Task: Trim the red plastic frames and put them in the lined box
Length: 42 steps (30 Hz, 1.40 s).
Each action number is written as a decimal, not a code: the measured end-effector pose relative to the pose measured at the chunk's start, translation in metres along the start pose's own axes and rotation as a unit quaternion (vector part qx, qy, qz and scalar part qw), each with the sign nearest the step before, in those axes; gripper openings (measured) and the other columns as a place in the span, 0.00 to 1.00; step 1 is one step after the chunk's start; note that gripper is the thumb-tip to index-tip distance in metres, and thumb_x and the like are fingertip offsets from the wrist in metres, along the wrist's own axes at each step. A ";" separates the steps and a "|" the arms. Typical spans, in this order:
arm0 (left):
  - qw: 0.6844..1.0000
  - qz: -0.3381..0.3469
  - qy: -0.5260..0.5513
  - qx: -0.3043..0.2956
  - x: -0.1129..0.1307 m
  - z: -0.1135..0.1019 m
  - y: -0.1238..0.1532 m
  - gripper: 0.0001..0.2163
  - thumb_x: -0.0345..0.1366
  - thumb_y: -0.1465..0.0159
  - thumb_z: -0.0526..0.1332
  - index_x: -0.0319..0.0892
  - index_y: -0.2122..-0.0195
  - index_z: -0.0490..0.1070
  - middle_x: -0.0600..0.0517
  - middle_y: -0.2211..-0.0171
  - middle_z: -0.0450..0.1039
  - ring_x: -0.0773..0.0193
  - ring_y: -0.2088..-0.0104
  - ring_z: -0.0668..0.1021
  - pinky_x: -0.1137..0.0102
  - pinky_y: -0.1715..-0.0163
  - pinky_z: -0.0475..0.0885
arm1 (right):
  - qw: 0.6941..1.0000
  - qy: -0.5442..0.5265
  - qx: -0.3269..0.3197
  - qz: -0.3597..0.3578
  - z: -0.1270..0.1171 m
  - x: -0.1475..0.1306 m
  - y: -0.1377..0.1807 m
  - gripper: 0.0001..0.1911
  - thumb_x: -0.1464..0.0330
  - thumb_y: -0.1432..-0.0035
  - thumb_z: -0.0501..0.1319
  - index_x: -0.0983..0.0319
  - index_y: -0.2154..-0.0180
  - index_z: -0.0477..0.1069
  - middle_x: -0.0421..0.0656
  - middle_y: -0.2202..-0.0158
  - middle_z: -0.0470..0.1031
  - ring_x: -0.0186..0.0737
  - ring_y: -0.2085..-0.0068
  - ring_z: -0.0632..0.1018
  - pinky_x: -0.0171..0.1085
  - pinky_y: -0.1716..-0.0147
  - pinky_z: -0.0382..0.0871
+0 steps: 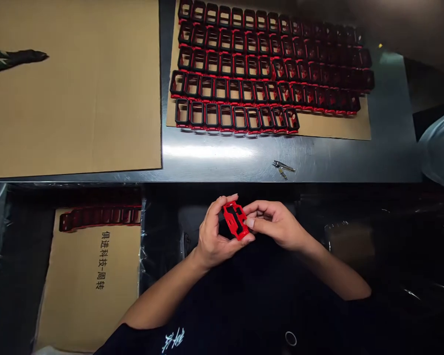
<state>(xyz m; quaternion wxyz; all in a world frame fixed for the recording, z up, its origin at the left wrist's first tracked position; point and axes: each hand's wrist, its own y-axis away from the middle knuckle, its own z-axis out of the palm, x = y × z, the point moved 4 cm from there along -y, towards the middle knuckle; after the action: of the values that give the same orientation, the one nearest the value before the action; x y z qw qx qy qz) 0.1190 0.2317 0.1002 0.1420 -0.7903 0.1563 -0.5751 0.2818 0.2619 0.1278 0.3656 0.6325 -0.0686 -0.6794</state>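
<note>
Between my two hands, in front of my body and below the table's front edge, is a red plastic frame (235, 220) with black parts inside. My left hand (211, 231) grips it along its left side and bottom, fingers at the top and thumb underneath. On its right side, my right hand (272, 224) pinches the edge with thumb and bent fingers. Whether the right fingertips also hold some small part cannot be made out. On the table above, several rows of similar red and black frames (225, 64) stand on a cardboard sheet (333, 127).
Nail clippers (284, 166) and a small metal piece (282, 173) lie near the front edge of the metal table (214, 158). Green-handled pliers (18, 58) rest on a large cardboard sheet (77, 98) at left. Below, a printed cardboard sheet (77, 276) carries more red frames (99, 217).
</note>
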 end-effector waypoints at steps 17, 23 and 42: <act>0.960 -0.051 0.273 -0.030 -0.009 0.017 0.000 0.39 0.46 0.38 0.70 0.55 0.32 0.47 0.34 0.31 0.58 0.46 0.35 0.71 0.45 0.41 0.73 | 0.995 -0.061 -0.069 -0.041 0.016 0.002 -0.007 0.21 0.55 0.45 0.71 0.60 0.55 0.79 0.44 0.64 0.80 0.40 0.61 0.81 0.39 0.58 0.76; 0.983 -0.088 0.161 0.005 0.003 -0.018 -0.007 0.31 0.52 0.40 0.68 0.46 0.39 0.64 0.37 0.41 0.71 0.49 0.45 0.78 0.55 0.48 0.78 | 0.944 0.227 0.011 -0.239 0.011 -0.014 -0.011 0.16 0.66 0.41 0.67 0.57 0.50 0.77 0.46 0.59 0.80 0.41 0.62 0.82 0.40 0.62 0.80; 0.630 -0.614 -0.313 0.358 -0.177 -0.356 0.121 0.17 0.42 0.31 0.63 0.41 0.44 0.70 0.44 0.45 0.72 0.54 0.49 0.78 0.54 0.50 0.77 | 0.772 0.513 -0.126 -0.353 0.048 0.015 -0.040 0.14 0.63 0.32 0.60 0.57 0.47 0.75 0.45 0.57 0.84 0.42 0.58 0.85 0.39 0.58 0.82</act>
<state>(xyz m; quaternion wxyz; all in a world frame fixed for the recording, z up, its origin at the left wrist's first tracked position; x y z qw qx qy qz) -0.2816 0.1786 0.0041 0.0679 -0.7231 -0.6373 -0.2577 0.2226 0.2650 0.1026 0.1574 0.8148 0.4438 -0.3382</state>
